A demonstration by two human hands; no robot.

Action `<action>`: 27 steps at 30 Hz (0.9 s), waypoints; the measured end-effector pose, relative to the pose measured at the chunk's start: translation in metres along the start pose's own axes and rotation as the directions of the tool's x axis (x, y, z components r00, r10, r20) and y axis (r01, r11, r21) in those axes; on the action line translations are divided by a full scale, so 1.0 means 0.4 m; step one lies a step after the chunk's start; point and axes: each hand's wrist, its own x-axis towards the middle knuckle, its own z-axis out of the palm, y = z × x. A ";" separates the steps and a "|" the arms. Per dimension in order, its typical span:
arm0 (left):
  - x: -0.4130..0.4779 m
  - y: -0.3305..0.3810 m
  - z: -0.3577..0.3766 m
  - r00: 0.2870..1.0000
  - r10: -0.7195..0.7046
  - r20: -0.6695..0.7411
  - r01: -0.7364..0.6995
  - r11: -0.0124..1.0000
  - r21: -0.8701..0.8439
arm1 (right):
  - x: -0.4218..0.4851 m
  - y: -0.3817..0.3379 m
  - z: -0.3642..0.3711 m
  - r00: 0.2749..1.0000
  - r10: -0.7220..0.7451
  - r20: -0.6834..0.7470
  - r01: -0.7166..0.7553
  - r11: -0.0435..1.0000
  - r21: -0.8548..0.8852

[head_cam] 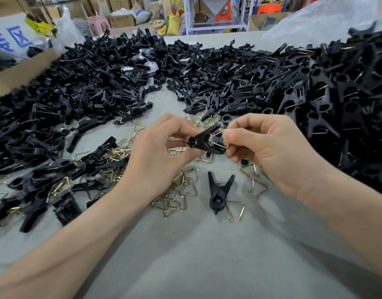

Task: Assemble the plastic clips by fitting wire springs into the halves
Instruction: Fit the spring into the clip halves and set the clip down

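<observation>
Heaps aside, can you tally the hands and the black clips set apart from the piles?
Hands: 2, left hand and right hand
Held clip, pinched by both hands: 1
Lone clip lying below the hands: 1
Total: 4

The light is soft and even and falls from above. My left hand (162,152) and right hand (270,152) throw only faint, fuzzy shadows on the grey table (207,255). The clip (202,143) I pinch at the centre is sharp. Brass springs (179,190) glint at 6 o'clock. Toward 9 o'clock the cardboard box (23,70) and black pile (17,117) smear into blur. The wide lens bows the edges and stretches my forearms at 5 and 7 o'clock. A plastic bag (315,20) at 1 o'clock glares pale.
</observation>
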 end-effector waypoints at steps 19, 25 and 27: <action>-0.004 0.008 -0.001 0.999 0.013 0.032 -0.015 0.997 0.075 | 0.003 -0.002 -0.010 1.000 0.009 -0.002 -0.009 1.000 -0.007; -0.003 0.005 -0.002 0.999 0.025 0.032 -0.027 0.997 0.071 | 0.005 0.008 -0.008 0.998 0.058 0.019 -0.058 0.998 0.011; -0.003 0.003 -0.004 0.999 0.031 0.024 -0.032 0.997 0.069 | 0.005 0.011 -0.008 0.999 0.051 0.016 -0.051 0.999 0.003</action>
